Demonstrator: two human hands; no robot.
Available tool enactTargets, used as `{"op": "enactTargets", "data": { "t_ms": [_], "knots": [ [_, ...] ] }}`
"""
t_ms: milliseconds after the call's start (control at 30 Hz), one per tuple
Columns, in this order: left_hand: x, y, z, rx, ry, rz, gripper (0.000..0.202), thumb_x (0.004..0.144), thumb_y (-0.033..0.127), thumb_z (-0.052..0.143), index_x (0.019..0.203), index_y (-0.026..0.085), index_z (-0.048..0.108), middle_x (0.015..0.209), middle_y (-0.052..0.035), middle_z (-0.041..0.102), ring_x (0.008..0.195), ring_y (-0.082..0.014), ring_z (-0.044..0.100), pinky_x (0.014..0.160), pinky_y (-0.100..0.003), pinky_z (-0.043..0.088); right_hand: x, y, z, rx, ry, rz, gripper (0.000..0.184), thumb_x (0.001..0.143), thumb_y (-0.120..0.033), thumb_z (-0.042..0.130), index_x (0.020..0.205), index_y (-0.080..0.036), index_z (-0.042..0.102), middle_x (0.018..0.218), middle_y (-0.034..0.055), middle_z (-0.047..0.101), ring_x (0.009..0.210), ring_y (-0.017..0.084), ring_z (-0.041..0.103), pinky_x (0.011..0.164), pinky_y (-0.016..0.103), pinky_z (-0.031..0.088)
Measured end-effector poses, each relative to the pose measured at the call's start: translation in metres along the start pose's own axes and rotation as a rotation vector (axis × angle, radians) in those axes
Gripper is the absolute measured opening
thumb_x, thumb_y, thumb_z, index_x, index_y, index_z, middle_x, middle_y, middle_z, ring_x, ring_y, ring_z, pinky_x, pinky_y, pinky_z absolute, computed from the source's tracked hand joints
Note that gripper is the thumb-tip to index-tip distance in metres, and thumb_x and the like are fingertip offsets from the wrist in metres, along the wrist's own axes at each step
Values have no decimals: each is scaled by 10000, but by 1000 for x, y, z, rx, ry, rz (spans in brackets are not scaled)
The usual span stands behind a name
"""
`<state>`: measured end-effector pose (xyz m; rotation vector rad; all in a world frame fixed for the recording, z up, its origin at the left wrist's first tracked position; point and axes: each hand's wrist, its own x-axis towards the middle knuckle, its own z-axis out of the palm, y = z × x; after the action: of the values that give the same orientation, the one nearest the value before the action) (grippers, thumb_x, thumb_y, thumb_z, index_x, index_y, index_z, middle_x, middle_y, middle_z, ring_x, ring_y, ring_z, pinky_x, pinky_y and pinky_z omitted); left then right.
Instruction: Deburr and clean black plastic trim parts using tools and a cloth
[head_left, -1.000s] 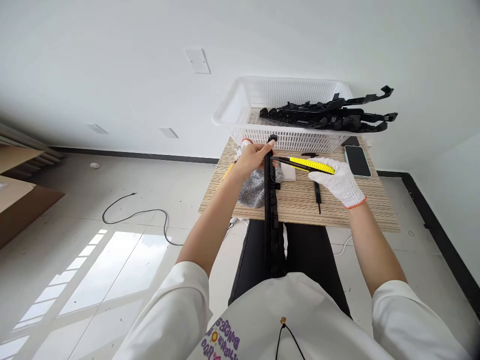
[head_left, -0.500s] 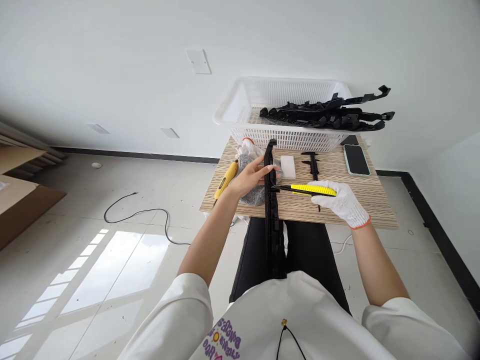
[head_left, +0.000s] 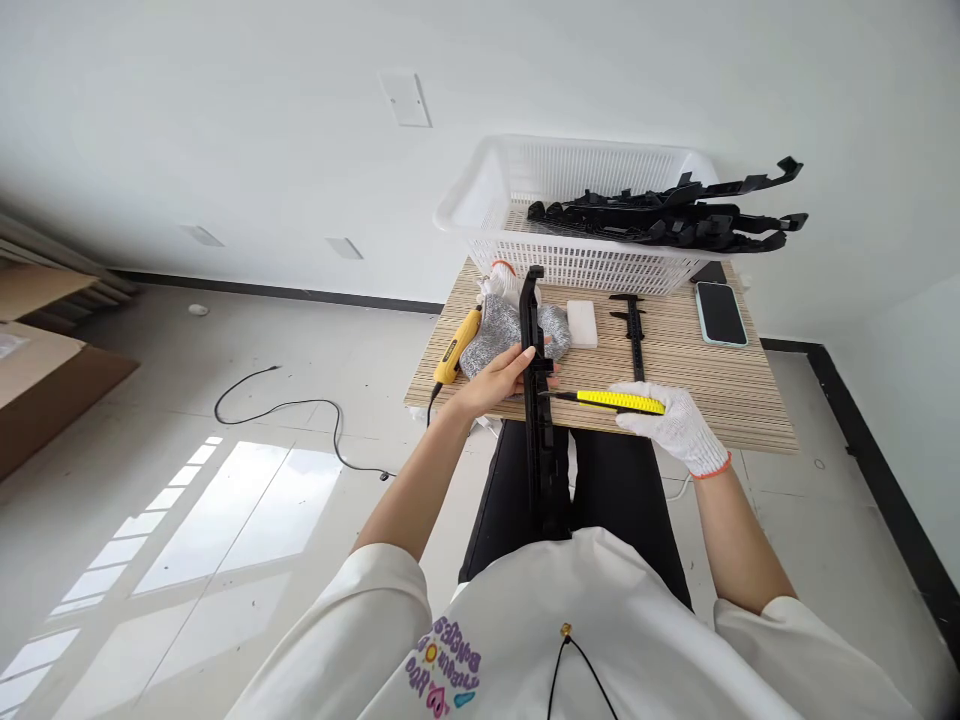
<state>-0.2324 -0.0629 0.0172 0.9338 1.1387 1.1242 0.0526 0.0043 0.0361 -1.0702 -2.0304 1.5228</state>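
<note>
My bare left hand (head_left: 499, 382) is wrapped around a long black plastic strip (head_left: 537, 420), which stands lengthwise between the table and my lap. In my right hand (head_left: 667, 418), covered by a white knit glove, is a yellow-handled tool (head_left: 619, 401) with a thin dark tip, closed in the fingers. Its tip meets the right edge of the strip, just below my left fingers. Behind the strip lie a crumpled grey cloth (head_left: 491, 335) and another white glove (head_left: 504, 284). Whether the tip cuts or scrapes is too small to tell.
A white plastic basket (head_left: 480, 236) at the table's back holds several black strips (head_left: 667, 220), jutting out right. On the wooden table (head_left: 720, 400) lie a yellow corded tool (head_left: 457, 346), a white block (head_left: 582, 324), black calipers (head_left: 635, 335) and a phone (head_left: 721, 313). A cable (head_left: 300, 404) crosses the floor.
Both hands have moved nearer to my body, lower along the strip. The tool's tip now meets the strip at a lower spot. The view has shifted slightly.
</note>
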Motion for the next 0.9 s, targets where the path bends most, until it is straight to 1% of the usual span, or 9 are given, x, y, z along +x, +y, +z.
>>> {"op": "enactTargets", "data": {
  "t_ms": [100,200,233,300,433,567,667,800,900],
  "knots": [
    [-9,-8,3,53,17,30,572,909,575,567,1388,268,505,1231,-98,681,1075,-246,689,868,-345,584,-6,2,4,4,-65,41,475,707,-373,810,1159,-246,735,1174,62,730,907,225,731,812,350,613],
    [-13,-12,3,126,3,90,604,894,550,606,1378,211,479,1265,-127,665,1094,-256,679,897,-369,575,-10,3,11,-8,20,12,469,726,-374,794,1175,-254,727,1161,58,733,936,223,725,817,343,613],
    [-14,-13,3,152,0,104,606,891,540,615,1369,197,474,1269,-137,661,1098,-258,677,902,-375,573,-12,3,13,-14,27,13,478,735,-379,786,1193,-260,719,1157,57,734,920,222,728,797,343,618],
    [-15,-14,3,204,-4,117,596,883,508,637,1352,185,464,1278,-145,654,1113,-256,671,924,-382,564,-15,5,16,-56,-19,14,487,739,-382,781,1210,-279,713,1160,53,732,882,222,733,756,344,626],
    [-21,-12,5,303,-16,100,576,864,422,681,1339,194,447,1290,-132,647,1183,-253,635,995,-405,531,-21,7,19,-171,-40,-37,472,741,-372,778,1205,-306,716,1174,42,726,951,236,724,818,362,620],
    [-30,-8,7,362,-36,52,578,813,367,737,1299,212,465,1302,-125,640,1165,-264,646,993,-427,539,-28,5,19,-176,-140,9,465,744,-410,776,1198,-324,720,1157,38,729,862,224,734,726,352,633],
    [-35,-8,7,365,-71,22,569,766,350,781,1245,216,504,1282,-121,655,1144,-279,657,975,-430,552,-31,5,20,-182,-94,30,460,745,-420,777,1194,-336,722,1186,35,718,887,230,730,718,347,630],
    [-33,-9,7,335,-92,34,576,780,395,773,1272,211,536,1229,-107,685,1141,-273,658,1000,-419,536,-33,6,21,-137,-93,57,495,741,-421,781,1219,-318,711,1169,43,724,780,192,723,671,315,618],
    [-29,-8,7,339,-72,44,544,861,516,661,1295,197,581,1175,-97,703,1138,-278,651,946,-400,565,-32,6,21,-104,-88,82,499,741,-404,777,1222,-292,711,1130,51,735,731,172,710,670,308,614]
  ]
}}
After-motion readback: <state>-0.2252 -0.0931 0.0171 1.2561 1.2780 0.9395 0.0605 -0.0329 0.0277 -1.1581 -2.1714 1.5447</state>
